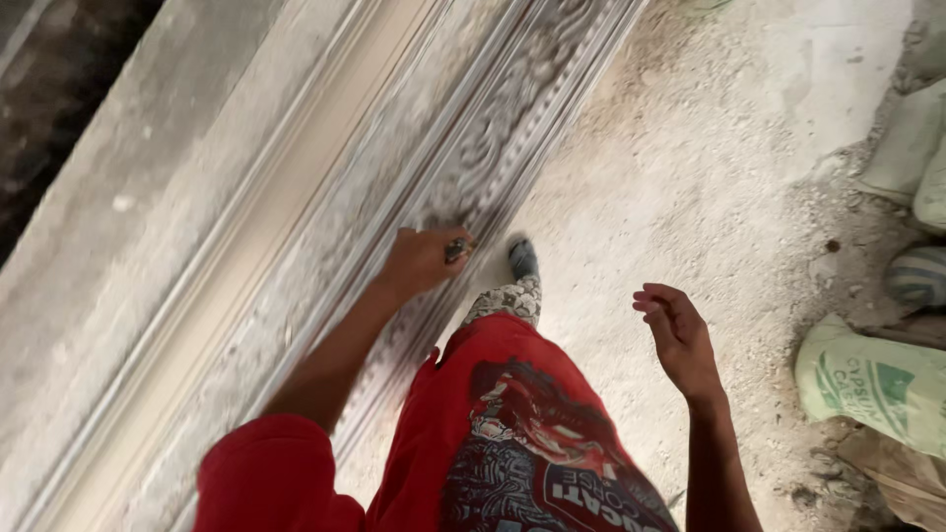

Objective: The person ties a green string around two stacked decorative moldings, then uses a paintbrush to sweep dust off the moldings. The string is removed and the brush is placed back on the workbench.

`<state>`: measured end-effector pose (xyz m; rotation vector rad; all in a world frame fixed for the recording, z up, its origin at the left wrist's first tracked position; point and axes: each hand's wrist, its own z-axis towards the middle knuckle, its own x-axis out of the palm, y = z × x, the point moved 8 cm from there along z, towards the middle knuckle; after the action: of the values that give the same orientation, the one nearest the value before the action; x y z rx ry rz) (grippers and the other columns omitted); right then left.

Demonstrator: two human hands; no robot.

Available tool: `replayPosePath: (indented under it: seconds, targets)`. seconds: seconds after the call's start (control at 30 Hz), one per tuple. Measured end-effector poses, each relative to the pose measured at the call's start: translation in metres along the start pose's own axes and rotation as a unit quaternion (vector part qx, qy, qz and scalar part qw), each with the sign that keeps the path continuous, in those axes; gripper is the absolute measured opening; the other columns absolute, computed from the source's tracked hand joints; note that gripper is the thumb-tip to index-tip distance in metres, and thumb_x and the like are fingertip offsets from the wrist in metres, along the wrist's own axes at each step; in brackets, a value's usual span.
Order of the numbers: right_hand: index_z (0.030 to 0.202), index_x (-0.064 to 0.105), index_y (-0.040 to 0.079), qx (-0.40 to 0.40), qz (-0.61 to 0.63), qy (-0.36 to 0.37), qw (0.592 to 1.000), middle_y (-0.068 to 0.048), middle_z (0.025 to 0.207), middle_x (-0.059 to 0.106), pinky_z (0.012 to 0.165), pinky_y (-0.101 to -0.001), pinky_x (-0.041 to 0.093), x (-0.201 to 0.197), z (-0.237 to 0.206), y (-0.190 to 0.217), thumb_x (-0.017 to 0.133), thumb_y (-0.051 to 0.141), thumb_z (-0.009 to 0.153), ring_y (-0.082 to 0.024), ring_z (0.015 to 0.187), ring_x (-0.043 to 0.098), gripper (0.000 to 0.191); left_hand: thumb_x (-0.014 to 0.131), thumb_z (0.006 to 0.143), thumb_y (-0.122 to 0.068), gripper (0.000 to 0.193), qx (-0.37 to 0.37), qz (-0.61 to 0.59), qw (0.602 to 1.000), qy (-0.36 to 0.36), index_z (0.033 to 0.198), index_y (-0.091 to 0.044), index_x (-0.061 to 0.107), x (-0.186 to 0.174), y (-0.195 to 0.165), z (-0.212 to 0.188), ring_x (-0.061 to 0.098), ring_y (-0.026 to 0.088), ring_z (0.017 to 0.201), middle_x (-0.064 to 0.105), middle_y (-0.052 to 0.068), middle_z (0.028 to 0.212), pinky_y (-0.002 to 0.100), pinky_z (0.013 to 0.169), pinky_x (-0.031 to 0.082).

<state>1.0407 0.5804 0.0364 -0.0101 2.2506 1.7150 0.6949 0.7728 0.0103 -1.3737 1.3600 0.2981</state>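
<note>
A long plaster moulding (296, 212) runs on a slant from the lower left to the top middle of the view, pale grey and chalky. It has 1 smooth cream band down its length, stepped straight ridges beside that, and a carved strip of scrolls and small beads (512, 128) along the side nearest the person.

The left hand (422, 261) rests on that carved strip, fingers curled tight around a small dark tool (458, 248) whose tip touches the relief; what kind of tool it is cannot be made out. The right hand (678, 335) hangs free over the floor, fingers loosely bent and holding nothing.

The floor (690, 167) is rough, dusty and whitish, with grit and crumbs of plaster. 1 foot in a grey shoe (522, 258) stands just beside the moulding's near edge. Along the right edge lie soft sacks: a green and white bag (872, 379) and pale grey ones (912, 148) above it. Between moulding and sacks the dusty floor lies open. The red shirt (493, 433) fills the bottom.
</note>
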Motion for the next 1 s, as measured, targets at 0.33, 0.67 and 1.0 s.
replayPosePath:
  seconds: [0.33,0.67,1.0]
  targets:
    - [0.132,0.058,0.001,0.064,0.065,0.083,0.992,-0.011,0.119,0.070,0.090,-0.0329,0.056,0.130,-0.247,-0.083,0.052,0.014,0.104,-0.020,0.110,0.068,0.031,0.079,0.089,-0.027,0.029,0.106,-0.060,0.987,-0.100,0.117,-0.022,0.076,0.029,0.075,-0.286,0.076,0.022,0.094,0.075,0.007,0.121,0.036,0.082,0.061]
    - [0.133,0.058,0.002,0.053,-0.004,0.112,0.992,-0.011,0.121,0.070,0.091,-0.0337,0.055,0.233,-0.338,-0.068,0.052,0.015,0.106,-0.019,0.109,0.069,0.030,0.075,0.090,-0.037,0.033,-0.060,-0.006,0.998,-0.034,0.122,-0.030,0.070,0.079,0.175,-0.544,0.069,0.022,0.107,0.070,-0.005,0.131,0.050,0.086,0.044]
    - [0.133,0.056,0.003,0.011,-0.013,0.365,0.931,-0.011,0.122,0.069,0.091,-0.0340,0.054,0.594,-0.534,-0.060,0.052,0.026,0.106,-0.020,0.109,0.068,0.035,0.072,0.086,-0.022,0.039,-0.167,0.044,0.981,-0.086,0.123,-0.026,0.063,0.169,0.331,-0.935,0.065,0.025,0.118,0.068,-0.002,0.122,0.075,0.107,0.028]
